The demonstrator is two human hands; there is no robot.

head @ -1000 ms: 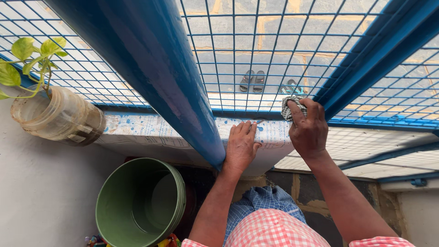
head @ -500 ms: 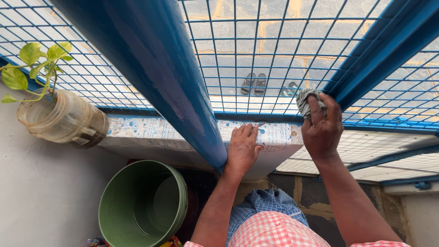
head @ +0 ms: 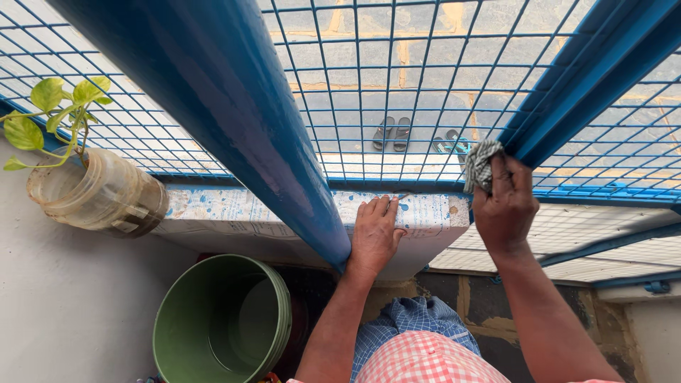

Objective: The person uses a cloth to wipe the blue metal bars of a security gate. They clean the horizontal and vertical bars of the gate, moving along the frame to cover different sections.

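Our right hand (head: 505, 206) is clenched around a checked rag (head: 480, 164), pressed to the blue frame bar (head: 567, 92) at the grille's (head: 397, 78) base. Our left hand (head: 374, 230) lies flat and loose on the paint-speckled ledge (head: 234, 209), right beside the fat blue pipe (head: 234, 120). Green bucket (head: 220, 323) below, potted plant (head: 89, 188) off left.

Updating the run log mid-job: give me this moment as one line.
left hand: flat on paint-speckled white ledge | right hand: presses checked grey cloth to blue metal frame bar | round green plastic bucket: below ledge
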